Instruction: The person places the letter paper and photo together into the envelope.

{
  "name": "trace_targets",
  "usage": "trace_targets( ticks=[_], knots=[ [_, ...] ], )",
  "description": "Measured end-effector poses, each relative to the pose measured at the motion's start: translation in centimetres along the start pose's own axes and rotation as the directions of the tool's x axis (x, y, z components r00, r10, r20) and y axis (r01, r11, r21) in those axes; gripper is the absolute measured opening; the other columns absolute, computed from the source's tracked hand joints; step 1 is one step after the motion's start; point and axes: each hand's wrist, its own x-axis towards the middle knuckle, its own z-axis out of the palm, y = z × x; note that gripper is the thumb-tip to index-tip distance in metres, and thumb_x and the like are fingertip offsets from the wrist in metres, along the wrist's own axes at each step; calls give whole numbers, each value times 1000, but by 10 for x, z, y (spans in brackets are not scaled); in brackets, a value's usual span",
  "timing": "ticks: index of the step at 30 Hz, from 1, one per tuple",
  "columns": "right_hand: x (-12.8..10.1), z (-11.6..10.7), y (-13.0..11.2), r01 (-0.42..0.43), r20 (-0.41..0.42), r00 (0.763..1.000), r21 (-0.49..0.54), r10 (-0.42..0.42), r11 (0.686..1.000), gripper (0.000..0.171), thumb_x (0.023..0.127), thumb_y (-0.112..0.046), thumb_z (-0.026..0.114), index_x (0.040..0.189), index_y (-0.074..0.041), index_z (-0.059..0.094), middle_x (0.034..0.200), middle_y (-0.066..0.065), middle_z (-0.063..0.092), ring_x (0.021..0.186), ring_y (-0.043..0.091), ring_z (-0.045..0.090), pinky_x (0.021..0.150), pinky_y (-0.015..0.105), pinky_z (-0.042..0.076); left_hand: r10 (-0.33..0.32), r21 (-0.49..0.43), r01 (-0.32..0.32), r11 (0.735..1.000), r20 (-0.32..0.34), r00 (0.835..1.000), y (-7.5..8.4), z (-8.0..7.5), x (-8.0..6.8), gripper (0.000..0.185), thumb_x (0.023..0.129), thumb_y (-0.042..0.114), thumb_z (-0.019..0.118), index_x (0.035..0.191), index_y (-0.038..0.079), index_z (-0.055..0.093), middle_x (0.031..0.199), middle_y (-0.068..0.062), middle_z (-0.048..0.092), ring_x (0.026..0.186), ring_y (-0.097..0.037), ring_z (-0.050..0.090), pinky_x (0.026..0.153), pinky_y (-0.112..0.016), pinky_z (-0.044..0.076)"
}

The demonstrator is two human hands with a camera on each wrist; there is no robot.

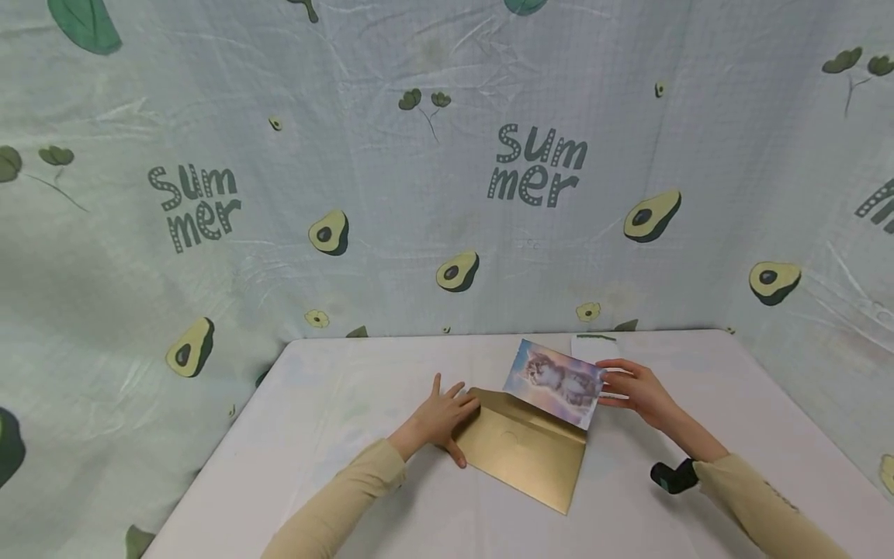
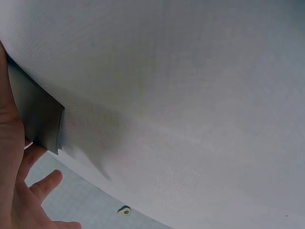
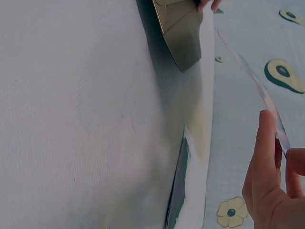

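A gold envelope (image 1: 524, 454) lies slanted across the white table, its flap raised at the far side. My left hand (image 1: 443, 418) grips its left end, thumb at the near edge and fingers spread over the far corner. In the left wrist view one corner of the envelope (image 2: 40, 114) juts past the hand (image 2: 19, 191). My right hand (image 1: 639, 392) pinches the right edge of a card with a kitten picture (image 1: 555, 380), held tilted above the envelope's opening. The right wrist view shows the card (image 3: 262, 90) edge-on between thumb and fingers (image 3: 268, 138). Whether its lower edge is inside cannot be told.
Behind the kitten card lies a white paper piece with a green edge (image 1: 594, 347), partly hidden; the right wrist view shows this paper piece (image 3: 180, 186) too. A black wrist device (image 1: 673, 476) sits at the right sleeve. A printed avocado curtain (image 1: 391, 178) hangs beyond the table's far edge.
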Motion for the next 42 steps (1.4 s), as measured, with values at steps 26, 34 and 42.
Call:
trace_targets(
  ticks=[26, 34, 42],
  knots=[
    [13, 31, 12, -61, -27, 998, -206, 57, 977, 31, 90, -5, 46, 115, 12, 44, 96, 17, 59, 78, 15, 62, 65, 34, 54, -3, 14, 2, 1000, 15, 1000, -2, 1, 2, 111, 47, 85, 51, 136, 21, 34, 136, 5, 42, 125, -19, 38, 95, -55, 34],
    [17, 33, 11, -71, -42, 997, -296, 61, 953, 28, 87, -4, 50, 111, 10, 48, 89, 15, 59, 74, 14, 60, 63, 33, 54, -2, 23, 1, 1000, 32, 999, -1, -1, 3, 110, 47, 85, 50, 135, 22, 35, 135, 5, 42, 121, -17, 40, 93, -50, 38],
    [25, 38, 14, -58, -7, 998, -324, 59, 944, 30, 86, -4, 51, 113, 7, 49, 87, 12, 58, 71, 13, 57, 61, 30, 53, -12, 20, 11, 1000, 56, 998, -1, -3, 3, 110, 48, 85, 50, 137, 22, 33, 138, 5, 40, 123, -19, 38, 95, -50, 37]
  ],
)
